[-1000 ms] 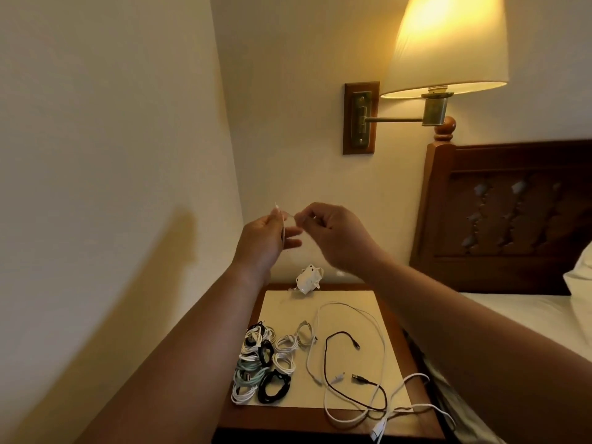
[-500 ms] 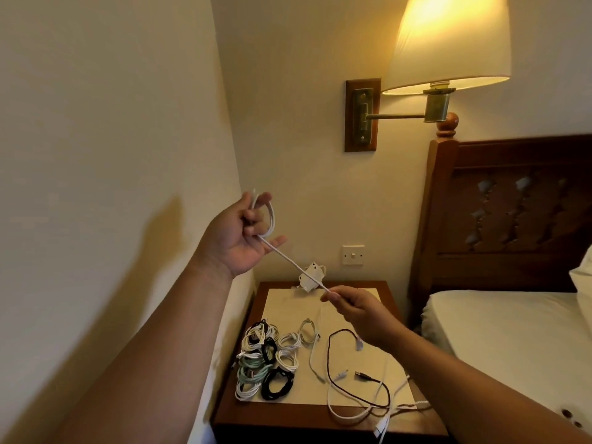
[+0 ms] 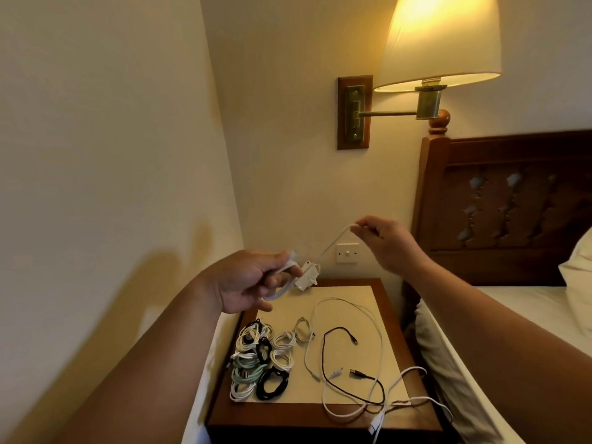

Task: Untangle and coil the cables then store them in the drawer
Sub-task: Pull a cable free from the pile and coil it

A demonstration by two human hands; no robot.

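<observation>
My left hand (image 3: 248, 282) holds a small loop of a white cable (image 3: 333, 243) above the back left of the nightstand (image 3: 394, 318). My right hand (image 3: 382, 240) pinches the same cable higher up and to the right, near the wall. The cable runs slack between the two hands. Several coiled cables (image 3: 259, 360), white, green and black, lie in a cluster at the nightstand's front left. A loose black cable (image 3: 326, 363) and loose white cables (image 3: 379, 341) sprawl over the middle and right. No drawer is in view.
A white plug adapter (image 3: 307, 277) sits at the nightstand's back edge. A wall switch (image 3: 347, 253) is behind it. A lit wall lamp (image 3: 439, 43) hangs above. The bed (image 3: 525, 309) and its wooden headboard (image 3: 512, 203) are on the right, the wall close on the left.
My left hand has dropped lower with the loop. My right hand has risen from near the tabletop up and right, drawing the cable along.
</observation>
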